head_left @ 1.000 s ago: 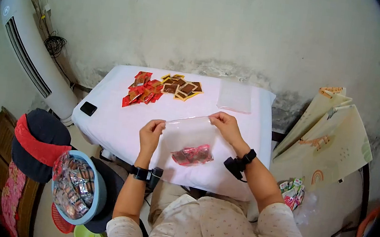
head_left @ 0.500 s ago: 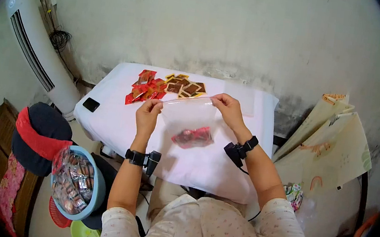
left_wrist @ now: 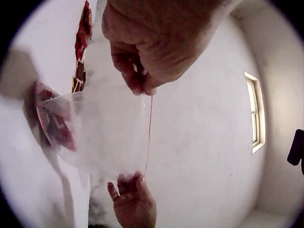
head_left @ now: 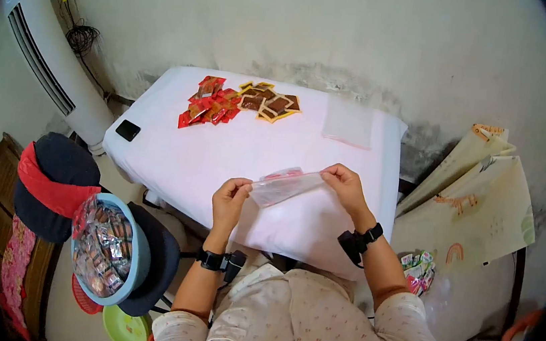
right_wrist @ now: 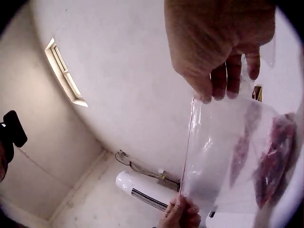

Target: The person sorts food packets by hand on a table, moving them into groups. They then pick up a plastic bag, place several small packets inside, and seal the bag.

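Between both hands a clear zip bag (head_left: 281, 190) is stretched by the corners of its red-edged mouth. My left hand (head_left: 230, 200) pinches one corner between thumb and fingers; my right hand (head_left: 346, 189) pinches the other. In the right wrist view, red packets (right_wrist: 275, 156) lie at the bottom of the bag, and the left wrist view also has these red packets (left_wrist: 56, 123) at its far end. Farther back on the table sit a pile of red packets (head_left: 211, 106), a pile of brown packets with yellow edges (head_left: 269, 103) and another clear bag (head_left: 347, 125).
A black phone (head_left: 128, 130) lies at the left of the white-covered table (head_left: 171, 179). To the left, a blue basin (head_left: 144, 257) full of wrapped packets stands on a dark seat, with a green basin (head_left: 123, 328) below. A folded patterned sheet (head_left: 478, 201) stands right.
The bag hung toward me with its packets facing the camera; now it has tilted, its bottom swung away toward the back of the table. Both hands still pinch its corners.
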`<state>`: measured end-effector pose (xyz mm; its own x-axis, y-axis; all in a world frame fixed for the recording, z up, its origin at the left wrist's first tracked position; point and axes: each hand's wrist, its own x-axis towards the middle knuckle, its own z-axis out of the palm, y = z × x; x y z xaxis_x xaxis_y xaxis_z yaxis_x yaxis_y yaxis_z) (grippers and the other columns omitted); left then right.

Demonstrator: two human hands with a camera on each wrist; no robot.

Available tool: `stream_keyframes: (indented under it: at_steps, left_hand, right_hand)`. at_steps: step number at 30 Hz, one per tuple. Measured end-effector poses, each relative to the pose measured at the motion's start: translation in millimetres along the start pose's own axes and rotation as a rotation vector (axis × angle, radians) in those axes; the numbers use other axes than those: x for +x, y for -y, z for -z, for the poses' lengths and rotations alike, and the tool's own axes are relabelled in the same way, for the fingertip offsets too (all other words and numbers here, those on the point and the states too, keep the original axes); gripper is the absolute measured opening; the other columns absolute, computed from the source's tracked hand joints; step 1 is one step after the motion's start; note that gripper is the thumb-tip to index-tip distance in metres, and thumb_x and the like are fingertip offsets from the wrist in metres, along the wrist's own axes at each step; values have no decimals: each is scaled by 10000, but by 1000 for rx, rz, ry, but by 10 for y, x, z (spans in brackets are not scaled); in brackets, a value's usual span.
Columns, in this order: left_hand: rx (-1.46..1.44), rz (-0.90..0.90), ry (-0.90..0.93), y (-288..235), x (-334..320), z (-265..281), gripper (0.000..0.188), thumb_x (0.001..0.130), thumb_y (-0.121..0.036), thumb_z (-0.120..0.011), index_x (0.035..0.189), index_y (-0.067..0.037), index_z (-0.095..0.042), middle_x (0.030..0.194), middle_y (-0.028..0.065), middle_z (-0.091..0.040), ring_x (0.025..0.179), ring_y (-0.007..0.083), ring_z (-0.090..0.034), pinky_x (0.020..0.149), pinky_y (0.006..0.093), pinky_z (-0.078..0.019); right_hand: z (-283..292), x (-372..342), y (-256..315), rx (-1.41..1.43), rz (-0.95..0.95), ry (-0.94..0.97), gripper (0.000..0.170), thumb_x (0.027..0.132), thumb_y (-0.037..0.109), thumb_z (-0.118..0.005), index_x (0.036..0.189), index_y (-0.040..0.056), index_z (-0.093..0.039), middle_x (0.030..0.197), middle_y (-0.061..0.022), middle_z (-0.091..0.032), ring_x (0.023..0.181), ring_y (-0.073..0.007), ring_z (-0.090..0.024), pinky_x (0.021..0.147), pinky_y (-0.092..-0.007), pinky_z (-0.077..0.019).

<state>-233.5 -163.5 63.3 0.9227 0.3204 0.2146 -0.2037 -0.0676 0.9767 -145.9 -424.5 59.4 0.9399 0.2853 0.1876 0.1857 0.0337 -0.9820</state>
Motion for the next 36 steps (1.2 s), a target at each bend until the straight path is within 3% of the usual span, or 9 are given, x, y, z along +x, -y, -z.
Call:
stream_keyframes:
  at_steps: [10, 13, 15, 16, 17, 21, 23, 33, 36]
  left_hand:
    - [30, 179, 17, 214, -102, 3, 138, 862, -123, -607, 951, -24, -643, 751, -12, -593, 649, 52, -500, 552, 177, -376]
    - [63, 213, -17, 152, -133, -58, 133, 863, -129, -610, 935, -22, -642, 743, -17, -587, 640, 49, -493, 549, 179, -377]
    - [76, 222, -35, 149, -144, -129, 131, 865, -133, -611, 923, -20, -641, 743, -18, -588, 639, 49, -493, 549, 181, -380]
    - [58, 173, -47, 172, -158, -157, 126, 864, -128, -614, 919, -17, -641, 750, -17, -589, 646, 48, -493, 563, 181, -386]
    - [44, 128, -56, 199, -184, -180, 122, 863, -122, -618, 914, -14, -641, 757, -15, -590, 652, 48, -493, 576, 182, -393]
    - [91, -38, -38, 269, -235, -251, 117, 857, -104, -627, 917, -5, -641, 777, -8, -595, 678, 47, -496, 611, 188, -406]
    - [179, -92, -51, 223, -269, -257, 113, 853, -91, -632, 919, 1, -639, 804, -2, -605, 708, 53, -508, 643, 194, -417]
    - [106, 25, -108, 279, -315, -271, 102, 861, -89, -614, 917, -6, -634, 839, -3, -614, 732, 59, -518, 649, 195, -418]
    - [148, 7, -133, 274, -327, -294, 108, 857, -98, -620, 923, -13, -632, 828, -11, -610, 716, 54, -508, 637, 188, -408]
  right_hand:
    - [-27, -72, -215, 103, -23, -13, 140, 881, 136, -594, 920, 3, -611, 843, -4, -617, 784, -58, -533, 744, -213, -433]
    - [-52, -76, -139, 36, -59, -57, 128, 846, 103, -608, 929, 6, -607, 888, -48, -622, 828, -131, -564, 761, -258, -446]
    - [-249, -118, 219, -749, 627, -314, 174, 783, 76, -628, 946, 20, -604, 946, -106, -606, 906, -250, -565, 798, -342, -450]
    - [-376, -129, 293, -772, 713, -249, 237, 726, 69, -642, 958, 41, -604, 990, -142, -581, 959, -326, -531, 846, -418, -428]
    - [-472, -154, 440, -795, 760, -96, 251, 727, 101, -651, 968, 53, -599, 970, -116, -583, 943, -296, -544, 879, -453, -392]
    - [-804, -127, 359, -792, 741, 72, 181, 740, 128, -645, 908, 69, -610, 913, -86, -596, 910, -265, -554, 866, -458, -355]
    - [-867, -40, 212, -625, 617, 182, 99, 762, 148, -631, 832, 79, -614, 838, -58, -605, 870, -242, -560, 836, -433, -330]
    - [-865, -69, 142, -570, 531, 217, 64, 791, 146, -617, 802, 83, -610, 803, -58, -608, 844, -238, -559, 817, -410, -320]
    - [-860, -93, 157, -609, 521, 227, 78, 770, 111, -652, 816, 82, -596, 804, -54, -592, 819, -249, -548, 789, -365, -369]
